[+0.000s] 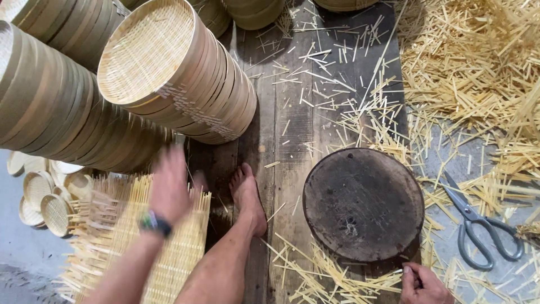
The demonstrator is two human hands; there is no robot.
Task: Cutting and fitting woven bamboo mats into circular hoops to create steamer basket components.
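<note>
My left hand (169, 183) is blurred with motion above a stack of flat woven bamboo mats (121, 242) at the lower left; its fingers look spread and I see nothing in it. A dark band sits on that wrist. My right hand (423, 284) rests at the bottom right, closed against the near rim of a round dark wooden block (363, 204). My bare foot (247, 197) stands on the dark wooden plank platform (292, 101) between the mats and the block.
Tall stacks of round bamboo steamer frames (169, 73) lean at the upper left. Small woven baskets (42, 200) lie at the far left. Grey scissors (478, 225) lie at the right among heaps of cut bamboo strips (472, 62).
</note>
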